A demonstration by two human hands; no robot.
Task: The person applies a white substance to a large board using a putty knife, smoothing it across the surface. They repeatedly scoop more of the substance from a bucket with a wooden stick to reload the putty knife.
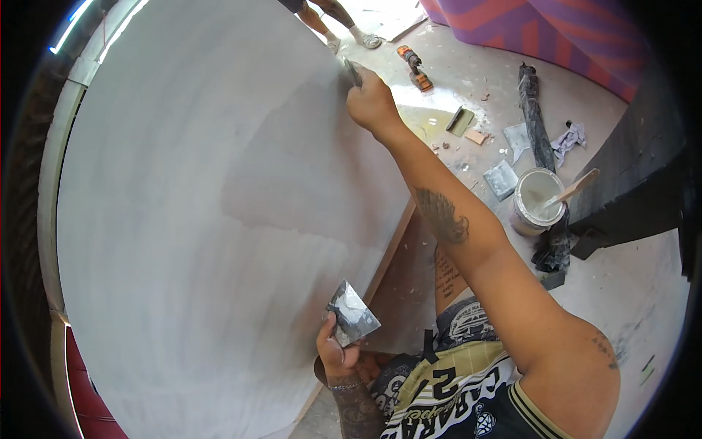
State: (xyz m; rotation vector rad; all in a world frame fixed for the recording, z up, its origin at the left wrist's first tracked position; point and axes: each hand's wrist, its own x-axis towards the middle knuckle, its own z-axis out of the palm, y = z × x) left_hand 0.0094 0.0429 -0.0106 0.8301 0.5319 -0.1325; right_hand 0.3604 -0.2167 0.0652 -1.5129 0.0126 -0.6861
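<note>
A broad pale board (168,219) fills the left and middle of the view, with a darker, damp-looking patch across its surface. Stretched far forward, my right hand (371,102) is closed around a putty knife (353,73), whose blade is seen nearly edge-on at the board's far right edge. Close to my body, my left hand (338,350) grips a flat metal filling blade (351,313) carrying a lump of white filler. This blade is held over the board's near right edge.
On the floor at right stand a filler bucket (538,201) with a wooden stick (576,186), a cordless drill (415,68), a dark wrapped roll (537,117), a rag (569,140) and scraps. Another person's legs (329,20) are at the top. A dark panel (632,168) rises at right.
</note>
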